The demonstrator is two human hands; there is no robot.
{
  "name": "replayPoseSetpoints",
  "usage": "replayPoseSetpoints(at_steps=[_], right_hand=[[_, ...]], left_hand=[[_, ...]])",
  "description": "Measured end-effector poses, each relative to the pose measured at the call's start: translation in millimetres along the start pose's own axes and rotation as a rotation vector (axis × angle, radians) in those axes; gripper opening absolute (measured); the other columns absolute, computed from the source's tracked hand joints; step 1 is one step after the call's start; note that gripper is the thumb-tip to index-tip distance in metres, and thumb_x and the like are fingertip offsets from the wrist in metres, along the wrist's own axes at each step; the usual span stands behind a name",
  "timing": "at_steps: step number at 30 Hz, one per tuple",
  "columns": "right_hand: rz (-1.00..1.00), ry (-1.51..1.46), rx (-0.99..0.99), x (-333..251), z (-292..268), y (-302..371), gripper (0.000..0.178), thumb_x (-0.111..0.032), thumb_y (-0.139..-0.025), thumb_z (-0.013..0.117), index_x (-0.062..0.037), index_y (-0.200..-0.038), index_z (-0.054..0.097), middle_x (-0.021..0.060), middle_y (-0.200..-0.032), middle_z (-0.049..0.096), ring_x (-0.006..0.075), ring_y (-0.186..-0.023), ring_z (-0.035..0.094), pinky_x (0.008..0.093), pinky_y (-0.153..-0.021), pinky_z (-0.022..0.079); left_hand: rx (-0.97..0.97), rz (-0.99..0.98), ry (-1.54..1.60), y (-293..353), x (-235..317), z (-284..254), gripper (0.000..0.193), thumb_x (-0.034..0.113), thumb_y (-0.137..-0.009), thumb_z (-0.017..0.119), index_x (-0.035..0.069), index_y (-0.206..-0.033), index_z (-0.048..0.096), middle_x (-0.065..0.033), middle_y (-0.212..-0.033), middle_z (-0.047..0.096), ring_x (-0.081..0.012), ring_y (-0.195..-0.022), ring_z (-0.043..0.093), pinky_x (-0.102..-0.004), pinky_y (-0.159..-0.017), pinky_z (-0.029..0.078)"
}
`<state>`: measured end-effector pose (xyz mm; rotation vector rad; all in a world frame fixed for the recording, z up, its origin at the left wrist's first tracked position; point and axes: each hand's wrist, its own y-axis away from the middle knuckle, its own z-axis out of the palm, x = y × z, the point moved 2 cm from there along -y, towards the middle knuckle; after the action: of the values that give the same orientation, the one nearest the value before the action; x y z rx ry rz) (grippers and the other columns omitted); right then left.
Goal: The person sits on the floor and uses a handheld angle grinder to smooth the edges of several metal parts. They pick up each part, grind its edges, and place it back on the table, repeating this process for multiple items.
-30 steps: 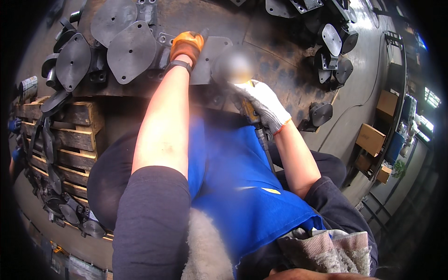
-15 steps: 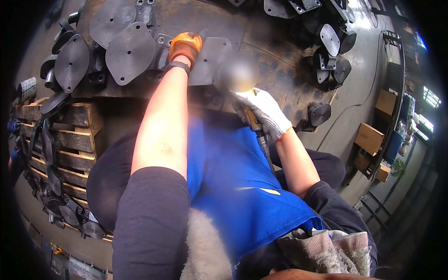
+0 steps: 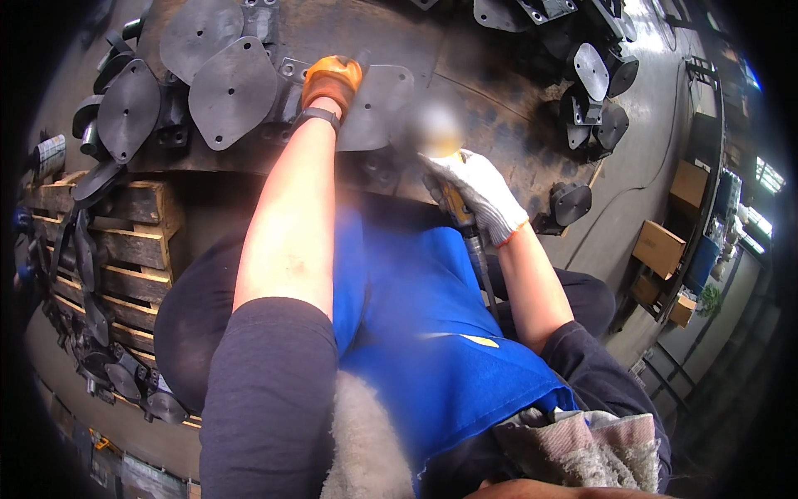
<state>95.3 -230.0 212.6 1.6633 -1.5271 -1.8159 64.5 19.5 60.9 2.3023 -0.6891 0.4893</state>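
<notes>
Meanwhile left hand [image 3: 331,79] presses steel plate [image 3: 378,104]; right hand [image 3: 478,193] fingers wrapped round grinder [image 3: 465,229]; pallet [image 3: 125,233] left.

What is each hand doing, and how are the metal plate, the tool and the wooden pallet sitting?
Left hand: orange glove, pressed on the metal plate.
Right hand: white glove, closed around the tool.
Plate: lying flat on the workbench, under the left hand.
Tool: held, tip hidden by blur.
Pallet: stacked, dark metal parts on it.
</notes>
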Motion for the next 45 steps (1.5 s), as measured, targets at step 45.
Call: replayPoseSetpoints(at_steps=[45], right_hand=[[0.038, 0.035, -0.021, -2.4, -2.8, -3.7, 0.035, -0.041, -0.090, 0.073, -0.0081, -0.088, 0.062, 0.0027, -0.068, 0.060, 0.0095, -0.054, 0.055, 0.0238, -0.051, 0.045]], left_hand=[[0.010, 0.153, -0.262, 15.7, 11.1, -16.0, 0.048, 0.045, -0.102, 0.038, 0.013, -0.116, 0.072, -0.0120, -0.119, 0.070, -0.0351, -0.112, 0.065, -0.0444, -0.095, 0.052]])
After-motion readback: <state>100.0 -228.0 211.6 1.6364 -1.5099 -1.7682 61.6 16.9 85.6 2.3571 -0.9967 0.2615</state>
